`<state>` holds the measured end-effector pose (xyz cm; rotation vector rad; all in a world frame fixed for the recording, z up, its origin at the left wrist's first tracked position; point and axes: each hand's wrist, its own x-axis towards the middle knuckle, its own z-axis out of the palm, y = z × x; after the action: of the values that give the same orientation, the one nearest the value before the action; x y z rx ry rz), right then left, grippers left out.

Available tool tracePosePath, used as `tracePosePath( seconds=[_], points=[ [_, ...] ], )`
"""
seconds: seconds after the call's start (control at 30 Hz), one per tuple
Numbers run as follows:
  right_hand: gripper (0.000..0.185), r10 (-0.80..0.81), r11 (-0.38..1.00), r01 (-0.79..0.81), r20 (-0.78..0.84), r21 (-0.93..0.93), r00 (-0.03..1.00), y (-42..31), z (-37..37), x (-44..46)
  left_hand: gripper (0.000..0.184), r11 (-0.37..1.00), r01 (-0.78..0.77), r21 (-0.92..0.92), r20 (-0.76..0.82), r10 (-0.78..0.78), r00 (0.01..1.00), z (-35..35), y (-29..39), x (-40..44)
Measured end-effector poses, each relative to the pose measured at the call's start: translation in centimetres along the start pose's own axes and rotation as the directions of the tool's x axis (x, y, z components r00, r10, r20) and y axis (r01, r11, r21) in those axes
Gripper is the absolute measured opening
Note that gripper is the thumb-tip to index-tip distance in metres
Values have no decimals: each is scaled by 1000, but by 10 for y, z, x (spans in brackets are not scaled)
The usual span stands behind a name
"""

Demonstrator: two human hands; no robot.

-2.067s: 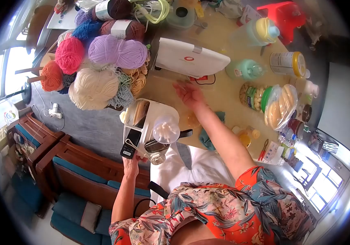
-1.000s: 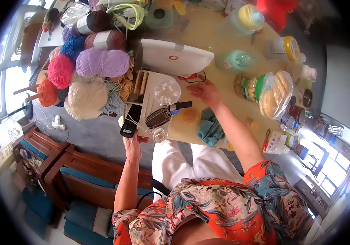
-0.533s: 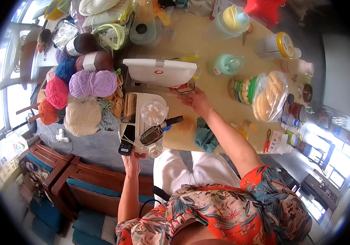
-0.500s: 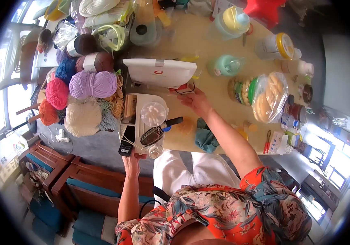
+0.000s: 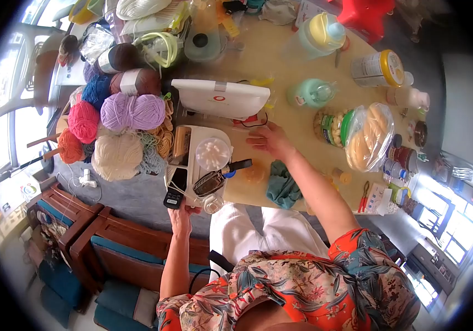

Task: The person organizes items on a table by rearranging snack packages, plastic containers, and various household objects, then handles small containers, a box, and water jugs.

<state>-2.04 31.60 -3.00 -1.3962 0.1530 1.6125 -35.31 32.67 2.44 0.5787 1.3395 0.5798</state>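
Observation:
My left hand [image 5: 180, 218] is at the near left corner of a white compartment tray [image 5: 222, 137], its fingers closed around the edge and partly hidden beneath it. In the tray are a black handheld device [image 5: 175, 190], a round clear tub of cotton swabs [image 5: 212, 153], a dark patterned pouch [image 5: 209, 183] and a brown wooden piece [image 5: 180, 144]. My right hand [image 5: 272, 142] hovers over the table with fingers apart, holding nothing. Just beyond its fingertips lies a red item [image 5: 252, 121] with a black cord, beside an upright white panel [image 5: 221, 99].
Balls of yarn [image 5: 133, 112] pile up at the left. A teal cloth [image 5: 283, 186] lies near the front edge. To the right stand a green bottle [image 5: 312, 93], a jar of nuts [image 5: 329, 127], bagged bread [image 5: 370, 137] and red-handled scissors [image 5: 364, 197].
My right hand has drawn back slightly from the red item and its black cord, fingers spread. My left hand stays at the tray's corner. The whole view has shifted a little.

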Motion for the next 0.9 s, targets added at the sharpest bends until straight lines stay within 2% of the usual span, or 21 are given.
tracePosePath(
  seconds=[0.03,0.07,0.13,0.17,0.2,0.27,0.33,0.43,0.53,0.57,0.73,0.83,0.9],
  points=[
    [51,29,996,-31,-29,-82,999,-5,-2,-7,22,1000,-2,1,2,2,1000,-1,-2,1],
    [50,-36,970,10,-107,-243,994,-9,-5,-16,22,1000,-3,0,2,3,1000,-2,-3,1],
    [48,-203,833,51,-218,-550,955,-22,-4,-40,22,999,4,31,11,-4,1000,-2,0,0],
    [44,-438,725,250,-150,-641,886,-20,-12,-47,22,999,6,45,16,-6,1000,-1,1,0],
    [40,-640,566,420,-58,-709,766,-18,-17,-51,22,999,4,44,27,-5,1000,-5,-2,2],
    [37,-775,427,518,-4,-742,633,-59,25,-91,23,999,8,51,23,-9,1000,-6,-4,3],
    [37,-901,39,582,223,-812,372,-94,51,-97,24,997,16,78,26,-18,1000,-7,-5,1],
    [36,-884,-45,639,329,-768,332,-113,82,-70,28,997,-2,81,14,1,1000,-5,-4,2],
    [39,-759,-65,611,436,-789,483,-88,93,-58,28,997,-24,77,32,22,999,-3,-2,0],
    [38,-740,-153,613,501,-775,449,-77,93,-59,28,997,-21,73,37,19,999,-3,-3,0],
    [37,-753,-180,566,483,-804,447,-54,98,-74,28,997,-39,72,57,34,998,-7,-9,3],
    [38,-717,-151,493,438,-857,542,-51,95,-70,27,996,-42,78,64,37,997,-7,-9,4],
    [36,-732,-89,529,415,-844,540,-53,96,-62,26,995,-40,89,91,32,995,-11,-9,6]
  ],
)
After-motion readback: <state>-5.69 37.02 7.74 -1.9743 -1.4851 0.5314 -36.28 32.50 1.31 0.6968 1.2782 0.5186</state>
